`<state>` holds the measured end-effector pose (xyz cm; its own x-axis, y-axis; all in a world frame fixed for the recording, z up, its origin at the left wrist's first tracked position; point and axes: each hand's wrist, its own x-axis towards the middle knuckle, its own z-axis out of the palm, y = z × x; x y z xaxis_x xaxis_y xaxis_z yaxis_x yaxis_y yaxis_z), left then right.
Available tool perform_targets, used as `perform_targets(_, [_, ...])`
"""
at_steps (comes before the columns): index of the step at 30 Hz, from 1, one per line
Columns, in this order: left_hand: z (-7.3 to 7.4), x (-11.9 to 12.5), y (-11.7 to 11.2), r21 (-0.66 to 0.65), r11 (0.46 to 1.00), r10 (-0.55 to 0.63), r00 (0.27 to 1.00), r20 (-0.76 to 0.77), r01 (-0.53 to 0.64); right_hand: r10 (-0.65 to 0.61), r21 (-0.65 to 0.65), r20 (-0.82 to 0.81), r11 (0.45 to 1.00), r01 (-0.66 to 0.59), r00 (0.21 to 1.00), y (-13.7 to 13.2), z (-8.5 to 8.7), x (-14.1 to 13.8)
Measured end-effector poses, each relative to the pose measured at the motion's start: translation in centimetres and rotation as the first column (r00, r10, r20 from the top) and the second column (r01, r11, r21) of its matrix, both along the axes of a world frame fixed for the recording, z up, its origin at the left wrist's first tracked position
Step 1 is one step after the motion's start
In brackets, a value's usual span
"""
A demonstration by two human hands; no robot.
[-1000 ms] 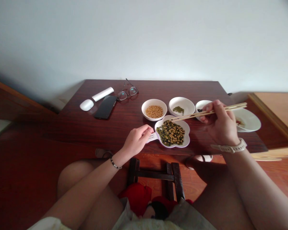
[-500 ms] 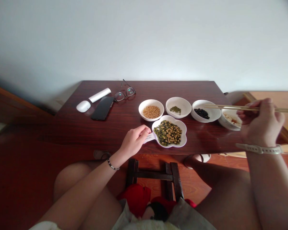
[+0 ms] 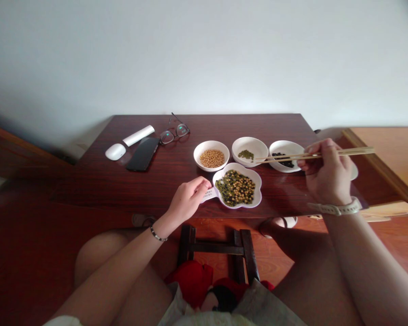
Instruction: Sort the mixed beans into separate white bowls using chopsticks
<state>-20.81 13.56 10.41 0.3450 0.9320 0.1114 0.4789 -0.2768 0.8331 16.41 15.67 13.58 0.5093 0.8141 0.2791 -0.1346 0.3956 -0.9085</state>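
My left hand (image 3: pixel 188 197) is closed on the short handle of a white, flower-shaped dish (image 3: pixel 258 194), which holds mixed yellow, green and black beans (image 3: pixel 236 188). My right hand (image 3: pixel 328 174) grips a pair of wooden chopsticks (image 3: pixel 302 156). Their tips point left, over the bowl of black beans (image 3: pixel 285 144) and close to the rim of the bowl of green beans (image 3: pixel 250 141). Whether the tips pinch a bean is too small to tell. Left of these stands a bowl of yellow beans (image 3: pixel 207 146). A fourth bowl (image 3: pixel 354 171) is mostly hidden behind my right hand.
On the table's left lie a black phone (image 3: pixel 143 155), a white case (image 3: pixel 115 152), a white stick-shaped object (image 3: pixel 138 135) and eyeglasses (image 3: pixel 174 133). A wall rises behind the dark wooden table (image 3: pixel 204 122). A lighter wooden piece of furniture (image 3: pixel 387 145) stands at the right.
My right hand has moved left with the chopsticks, from beside the fourth bowl to in front of it. The tips now reach toward the green beans. My left hand still grips the dish's handle.
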Motion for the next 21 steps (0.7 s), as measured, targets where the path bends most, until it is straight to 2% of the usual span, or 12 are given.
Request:
perform_targets(4, [0.0, 0.0, 0.0, -0.003, 1.000, 0.000, 1.000, 0.003, 0.000, 0.208, -0.108, 0.057, 0.974, -0.201, 0.976, -0.3, -0.6, -3.0])
perform_targets(8, [-0.1, 0.0, -0.1, -0.013, 1.000, -0.003, 1.000, 0.012, 0.003, 0.331, -0.205, 0.105, 0.930, -0.305, 0.938, -0.5, -1.1, -5.4])
perform_targets(13, [-0.2, 0.0, -0.1, -0.017, 1.000, -0.005, 1.000, 0.017, 0.005, 0.381, -0.225, 0.129, 0.910, -0.348, 0.915, 0.1, -2.1, -6.8])
perform_targets(21, [-0.2, -0.1, -0.1, -0.011, 1.000, -0.014, 1.000, 0.018, 0.014, 0.406, -0.227, 0.180, 0.903, -0.364, 0.896, 0.8, -2.9, -7.1])
